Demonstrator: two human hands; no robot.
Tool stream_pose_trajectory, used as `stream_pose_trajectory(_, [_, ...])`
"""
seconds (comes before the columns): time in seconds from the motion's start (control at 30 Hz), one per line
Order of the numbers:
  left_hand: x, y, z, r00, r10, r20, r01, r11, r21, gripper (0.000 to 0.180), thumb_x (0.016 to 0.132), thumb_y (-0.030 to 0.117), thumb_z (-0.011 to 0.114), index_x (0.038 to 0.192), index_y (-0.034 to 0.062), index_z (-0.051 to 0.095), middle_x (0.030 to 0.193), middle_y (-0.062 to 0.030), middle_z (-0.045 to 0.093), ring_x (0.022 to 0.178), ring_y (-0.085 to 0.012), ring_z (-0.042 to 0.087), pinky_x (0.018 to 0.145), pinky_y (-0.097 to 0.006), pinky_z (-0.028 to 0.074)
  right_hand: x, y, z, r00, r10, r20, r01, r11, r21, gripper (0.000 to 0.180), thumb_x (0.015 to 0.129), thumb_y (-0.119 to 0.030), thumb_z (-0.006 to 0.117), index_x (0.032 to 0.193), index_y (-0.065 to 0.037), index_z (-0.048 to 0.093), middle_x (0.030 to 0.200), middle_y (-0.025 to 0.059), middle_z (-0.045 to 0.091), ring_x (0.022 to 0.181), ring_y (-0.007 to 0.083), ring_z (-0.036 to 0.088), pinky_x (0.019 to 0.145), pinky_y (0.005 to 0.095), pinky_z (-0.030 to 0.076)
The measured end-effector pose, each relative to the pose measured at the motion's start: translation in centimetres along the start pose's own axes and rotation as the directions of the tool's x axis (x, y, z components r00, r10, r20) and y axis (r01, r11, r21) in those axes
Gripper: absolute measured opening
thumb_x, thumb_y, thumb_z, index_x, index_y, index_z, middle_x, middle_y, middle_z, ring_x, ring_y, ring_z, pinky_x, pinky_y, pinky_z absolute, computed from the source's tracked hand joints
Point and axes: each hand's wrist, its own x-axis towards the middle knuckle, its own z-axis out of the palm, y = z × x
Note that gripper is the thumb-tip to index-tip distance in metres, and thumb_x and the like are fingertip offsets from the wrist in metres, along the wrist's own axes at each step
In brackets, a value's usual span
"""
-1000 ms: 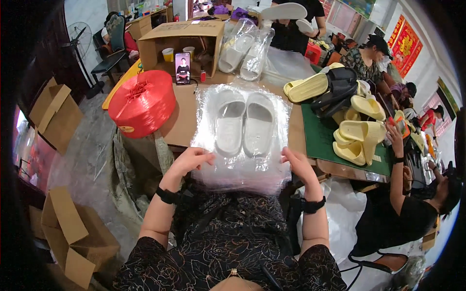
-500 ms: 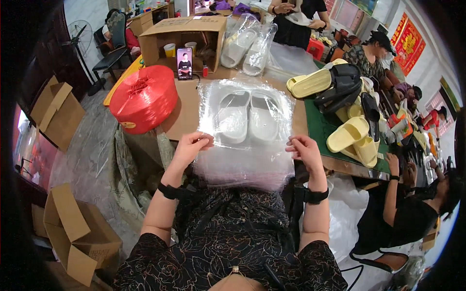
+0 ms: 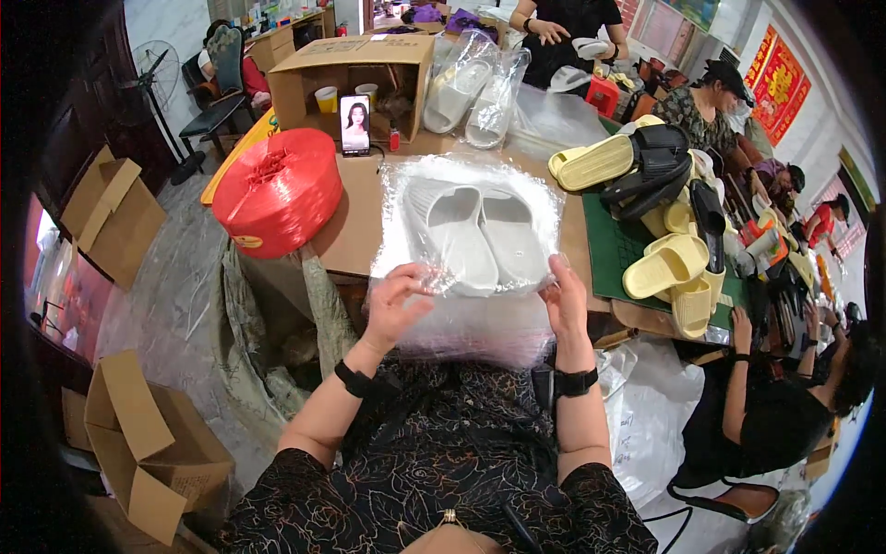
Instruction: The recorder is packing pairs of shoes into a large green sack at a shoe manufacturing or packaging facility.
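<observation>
A pair of light grey slippers [image 3: 461, 242] lies inside a clear plastic bag [image 3: 395, 208] before me, toes toward the far side, heels near me. My left hand [image 3: 397, 305] is at the bag's near left corner, fingers apart and slightly curled over the plastic. At the near right corner my right hand [image 3: 566, 300] grips the bag edge, thumb on top and fingers beneath. Under the near edge, a stack of flat clear bags [image 3: 471, 340] hangs toward my lap. Another bagged grey pair [image 3: 457, 97] leans beside the carton.
A red twine roll [image 3: 277, 189] stands left, near a propped phone [image 3: 354, 125] and an open carton [image 3: 346, 55]. Yellow and black slippers [image 3: 664, 263] pile up on the right over a green mat [image 3: 609, 245]. Co-workers [image 3: 775, 406] sit along the right side. Empty cartons [image 3: 152, 443] lie on the floor.
The slippers have shifted nearer to me and tilted inside the bag. Both hands have moved inward, and my left fingers have spread. The phone screen shows a different picture.
</observation>
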Motion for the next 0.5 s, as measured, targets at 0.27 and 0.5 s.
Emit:
stream_pose_trajectory(0.27, [-0.2, 1.2, 3.2, 0.906, -0.314, -0.283, 0.177, 0.89, -0.42, 0.017, 0.09, 0.007, 0.066, 0.105, 0.0013, 0.061, 0.114, -0.0028, 0.052, 0.106, -0.0157, 0.056, 0.098, -0.031, 0.044, -0.8, 2.2, -0.3, 0.989, 0.014, 0.148, -0.003, 0.998, -0.07, 0.049, 0.081, 0.004, 0.069, 0.126, 0.002, 0.05, 0.108, 0.01, 0.063, 0.087, 0.0174, 0.064, 0.074, 0.0291, 0.053])
stream_pose_trajectory(0.5, [0.4, -0.5, 1.4, 0.802, -0.588, -0.105, 0.489, 0.746, -0.452, 0.028, 0.098, 0.021, 0.061, 0.117, 0.0003, 0.059, 0.1, -0.0017, 0.06, 0.091, -0.0105, 0.056, 0.087, -0.026, 0.047, -2.7, 2.3, 1.6, 0.964, -0.019, 0.266, 0.091, 0.961, -0.262, 0.078, 0.082, 0.008, 0.064, 0.149, 0.004, 0.024, 0.141, 0.0139, 0.044, 0.125, 0.0222, 0.048, 0.105, 0.0343, 0.04])
